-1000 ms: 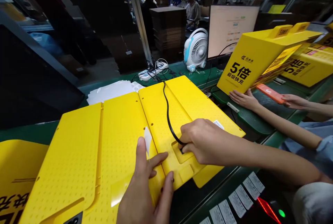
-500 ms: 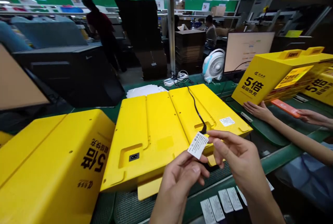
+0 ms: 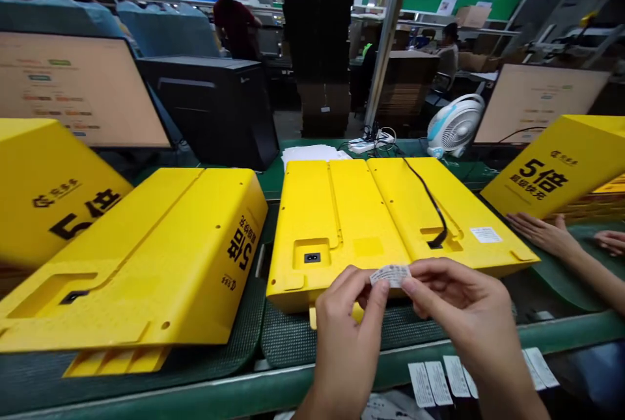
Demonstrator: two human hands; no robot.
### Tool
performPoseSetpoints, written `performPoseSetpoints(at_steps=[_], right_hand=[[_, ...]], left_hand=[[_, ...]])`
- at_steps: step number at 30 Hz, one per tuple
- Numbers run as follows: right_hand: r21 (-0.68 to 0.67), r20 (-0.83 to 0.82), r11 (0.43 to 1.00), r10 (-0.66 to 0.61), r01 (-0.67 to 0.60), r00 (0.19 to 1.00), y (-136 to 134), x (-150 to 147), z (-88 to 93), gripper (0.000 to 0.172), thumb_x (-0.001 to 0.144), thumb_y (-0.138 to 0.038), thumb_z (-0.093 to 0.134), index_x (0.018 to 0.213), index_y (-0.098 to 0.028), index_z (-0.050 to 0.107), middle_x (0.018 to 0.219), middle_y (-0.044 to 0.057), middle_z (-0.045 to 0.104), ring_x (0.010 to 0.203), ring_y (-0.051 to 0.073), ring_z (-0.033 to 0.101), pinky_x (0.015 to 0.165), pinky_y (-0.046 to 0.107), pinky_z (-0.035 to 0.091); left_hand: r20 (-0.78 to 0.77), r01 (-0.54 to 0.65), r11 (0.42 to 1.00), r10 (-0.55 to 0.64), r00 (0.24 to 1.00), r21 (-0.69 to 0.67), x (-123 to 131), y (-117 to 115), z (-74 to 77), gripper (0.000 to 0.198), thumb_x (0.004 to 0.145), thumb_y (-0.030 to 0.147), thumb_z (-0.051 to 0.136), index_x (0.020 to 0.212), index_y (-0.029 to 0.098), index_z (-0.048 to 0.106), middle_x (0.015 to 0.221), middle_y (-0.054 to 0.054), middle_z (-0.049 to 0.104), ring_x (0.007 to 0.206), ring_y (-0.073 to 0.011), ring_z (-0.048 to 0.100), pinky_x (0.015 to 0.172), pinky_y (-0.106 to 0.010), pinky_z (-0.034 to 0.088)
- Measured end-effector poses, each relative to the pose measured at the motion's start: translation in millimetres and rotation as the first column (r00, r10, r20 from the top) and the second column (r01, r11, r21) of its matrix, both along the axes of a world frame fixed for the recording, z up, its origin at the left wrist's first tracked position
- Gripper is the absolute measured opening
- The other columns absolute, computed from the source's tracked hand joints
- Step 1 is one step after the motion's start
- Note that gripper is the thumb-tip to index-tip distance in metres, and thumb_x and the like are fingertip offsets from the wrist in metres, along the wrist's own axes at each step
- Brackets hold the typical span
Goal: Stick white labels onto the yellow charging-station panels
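While pinched from both ends, a small printed paper label [image 3: 389, 275]: its left end between the thumb and fingers of the left hand [image 3: 349, 335], its right end between the thumb and fingers of the right hand [image 3: 463, 316], both grips closed on it, the two hands close together. Label held level, just in front of the near edge of a yellow plastic panel [image 3: 342, 251] and overlapping that edge in view. On the panel, a black cable [image 3: 430, 195] running back from a recess on the right side, a white sticker [image 3: 486, 234] near the right corner, and a small black socket [image 3: 312, 257] in a recess on the left side. Beneath the panel, a green ridged mat [image 3: 312, 335]. To the left, a second yellow housing [image 3: 146, 257] with black printed characters. Along the near bench edge, a row of white printed slips [image 3: 434, 384]. At the right, a co-worker's hands [image 3: 541, 234] beside a tilted yellow box [image 3: 551, 169]. Farther back, a white-and-blue desk fan [image 3: 456, 126], a stack of white sheets [image 3: 312, 154] and a monitor [image 3: 537, 104].
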State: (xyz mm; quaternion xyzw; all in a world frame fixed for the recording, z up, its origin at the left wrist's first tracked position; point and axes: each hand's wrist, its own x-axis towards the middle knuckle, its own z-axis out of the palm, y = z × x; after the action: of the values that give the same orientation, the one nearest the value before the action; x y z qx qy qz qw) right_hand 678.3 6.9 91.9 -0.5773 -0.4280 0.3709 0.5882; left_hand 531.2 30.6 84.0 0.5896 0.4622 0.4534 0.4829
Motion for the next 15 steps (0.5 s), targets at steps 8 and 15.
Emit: performPoseSetpoints(at_steps=[8, 15], right_hand=[[-0.152, 0.162, 0.960, 0.260, -0.236, 0.952, 15, 6, 13.9, 0.010, 0.070, -0.024, 0.088, 0.078, -0.026, 0.082, 0.077, 0.003, 0.075, 0.067, 0.013, 0.069, 0.059, 0.014, 0.057], [-0.102, 0.221, 0.984, -0.119, 0.144, 0.968, 56, 3, -3.3, 0.017, 0.064, -0.026, 0.092, 0.072, -0.019, 0.079, 0.057, 0.001, 0.068, 0.048, 0.008, 0.061, 0.045, 0.010, 0.050]], left_hand=[[-0.068, 0.023, 0.982, -0.010, 0.998, 0.187, -25, -5, -6.5, 0.016, 0.094, 0.020, 0.060, 0.085, 0.021, 0.073, 0.072, 0.003, 0.065, 0.065, -0.0092, 0.058, 0.060, -0.020, 0.043], [-0.099, -0.523, 0.814, 0.559, 0.823, 0.252, -71, 15, -1.9, 0.036, 0.092, 0.026, 0.067, 0.128, 0.033, 0.067, 0.114, 0.002, 0.069, 0.102, -0.0159, 0.064, 0.100, -0.031, 0.049]])
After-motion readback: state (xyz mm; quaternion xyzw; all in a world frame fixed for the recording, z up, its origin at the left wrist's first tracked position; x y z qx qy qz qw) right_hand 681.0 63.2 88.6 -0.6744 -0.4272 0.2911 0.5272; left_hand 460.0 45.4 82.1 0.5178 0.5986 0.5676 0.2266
